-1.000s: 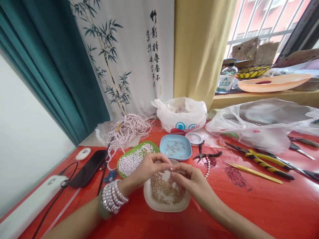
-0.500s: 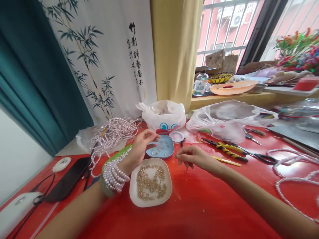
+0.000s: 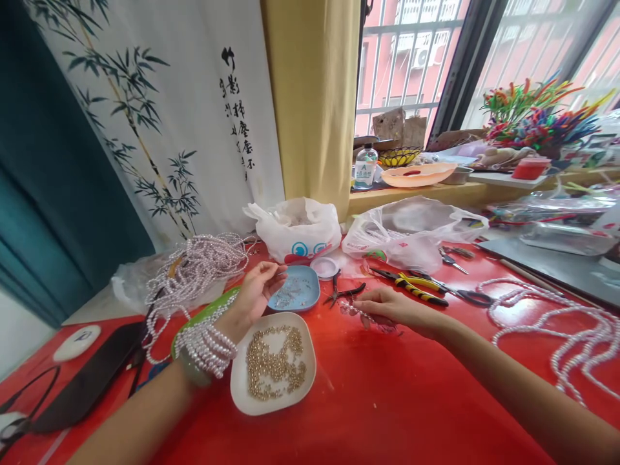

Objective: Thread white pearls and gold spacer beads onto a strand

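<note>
My left hand point(image 3: 261, 287) is closed with thumb and fingertips together over the near left edge of the blue tray point(image 3: 317, 294), which holds small clear and silvery bits. Whatever lies in that pinch is too small to make out. Strands of pearly beads point(image 3: 206, 345) wrap my left wrist. Below stands a cream dish point(image 3: 237, 387) of gold beads. On the right, my right hand point(image 3: 380, 307) grips a short string of pinkish beads point(image 3: 356, 311) just above the red table. Black-handled pliers point(image 3: 334, 296) lie beside its fingertips.
A heap of pearl strands point(image 3: 203, 261) lies at back left, near a dark phone point(image 3: 92, 374). Two white plastic bags point(image 3: 295, 226) stand along the back. Yellow-and-black pliers point(image 3: 421, 289) and loose bead strands point(image 3: 547, 323) lie right. A white round lid point(image 3: 324, 267) adjoins the blue tray.
The view has swung right, so the table's things sit further left. A bead string now shows in my right hand, and the black-handled pliers have come into fuller sight. My left hand stays pinched.
</note>
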Demonstrator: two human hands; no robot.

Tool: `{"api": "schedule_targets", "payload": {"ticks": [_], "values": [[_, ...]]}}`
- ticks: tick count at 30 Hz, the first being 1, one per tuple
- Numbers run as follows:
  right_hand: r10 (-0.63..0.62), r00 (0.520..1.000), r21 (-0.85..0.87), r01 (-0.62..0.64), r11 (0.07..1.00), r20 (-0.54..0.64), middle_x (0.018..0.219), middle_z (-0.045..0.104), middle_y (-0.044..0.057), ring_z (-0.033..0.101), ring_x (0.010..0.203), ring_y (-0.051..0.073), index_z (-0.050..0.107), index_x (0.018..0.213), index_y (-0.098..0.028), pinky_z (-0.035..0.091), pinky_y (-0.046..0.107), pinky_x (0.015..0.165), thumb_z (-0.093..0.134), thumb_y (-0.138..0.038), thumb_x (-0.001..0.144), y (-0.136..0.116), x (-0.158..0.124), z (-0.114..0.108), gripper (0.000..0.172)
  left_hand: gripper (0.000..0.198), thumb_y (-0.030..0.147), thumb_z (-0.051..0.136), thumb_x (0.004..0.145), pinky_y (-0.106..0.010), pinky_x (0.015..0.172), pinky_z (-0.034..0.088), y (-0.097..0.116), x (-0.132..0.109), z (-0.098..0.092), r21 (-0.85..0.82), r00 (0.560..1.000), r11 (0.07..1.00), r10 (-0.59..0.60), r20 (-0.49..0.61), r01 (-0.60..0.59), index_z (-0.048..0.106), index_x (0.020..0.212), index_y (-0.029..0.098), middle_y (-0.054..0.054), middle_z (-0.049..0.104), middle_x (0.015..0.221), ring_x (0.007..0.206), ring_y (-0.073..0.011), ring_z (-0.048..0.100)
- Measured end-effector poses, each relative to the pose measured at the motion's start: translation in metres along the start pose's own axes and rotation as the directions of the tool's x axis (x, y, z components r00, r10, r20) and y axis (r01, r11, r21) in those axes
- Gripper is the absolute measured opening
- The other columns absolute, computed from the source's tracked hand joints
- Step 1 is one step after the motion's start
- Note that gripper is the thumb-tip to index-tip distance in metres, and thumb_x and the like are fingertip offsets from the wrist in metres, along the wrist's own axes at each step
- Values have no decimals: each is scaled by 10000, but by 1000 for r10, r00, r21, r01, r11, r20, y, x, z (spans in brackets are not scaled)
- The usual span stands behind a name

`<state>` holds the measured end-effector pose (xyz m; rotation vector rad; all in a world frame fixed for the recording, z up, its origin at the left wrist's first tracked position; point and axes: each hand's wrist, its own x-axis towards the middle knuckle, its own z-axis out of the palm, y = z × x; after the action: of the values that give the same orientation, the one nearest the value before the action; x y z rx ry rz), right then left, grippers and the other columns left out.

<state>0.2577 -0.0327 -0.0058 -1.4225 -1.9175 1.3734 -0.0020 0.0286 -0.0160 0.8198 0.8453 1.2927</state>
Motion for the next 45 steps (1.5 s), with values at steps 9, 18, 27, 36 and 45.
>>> {"api": "schedule_targets", "payload": {"ticks": [9, 18, 27, 36, 45], "values": [[40, 995, -252, -17, 968, 89, 542, 578, 12, 495, 518, 106, 586, 598, -141, 336, 211, 490, 515, -396, 772, 7, -19, -25, 317, 178, 25, 462, 812, -148, 563, 511, 4, -7, -12, 30, 999, 999, -21, -46, 23, 510, 676, 128, -35, 651, 707, 587, -70, 616], [73, 987, -490, -135, 861, -143, 598, 616, 30, 553, 473, 127, 621, 620, -158, 362, 217, 454, 496, -392, 756, 18, -33, -44, 299, 176, 263, 674, 661, -176, 512, 421, -6, -29, 1, 451, 992, 892, -88, 93, 37, 554, 710, 144, -23, 641, 732, 556, -74, 529], [-134, 971, -342, 60, 938, -199, 759, 649, 36, 603, 574, 112, 614, 950, -166, 432, 198, 477, 433, -268, 835, -42, 0, 24, 238, 168, 308, 620, 655, -212, 473, 318, -3, -49, 7, 718, 981, 683, -12, 192, -132, 593, 671, 143, 14, 549, 585, 495, -87, 438], [-205, 976, 120, 214, 970, -79, 793, 672, 42, 630, 565, 101, 532, 954, -140, 501, 199, 484, 440, -115, 825, -49, 46, 104, 160, 145, 298, 554, 714, -246, 572, 384, 9, -61, -10, 819, 964, 524, 17, 267, -236, 600, 689, 162, -1, 598, 619, 595, -142, 532], [-263, 950, -31, 262, 965, -167, 732, 662, 30, 599, 549, 99, 542, 871, -151, 465, 200, 484, 426, -104, 812, -43, 47, 116, 138, 113, 245, 530, 687, -241, 573, 353, 18, -57, -28, 887, 939, 376, -104, 328, -268, 588, 626, 170, -2, 588, 622, 610, -151, 505]]}}
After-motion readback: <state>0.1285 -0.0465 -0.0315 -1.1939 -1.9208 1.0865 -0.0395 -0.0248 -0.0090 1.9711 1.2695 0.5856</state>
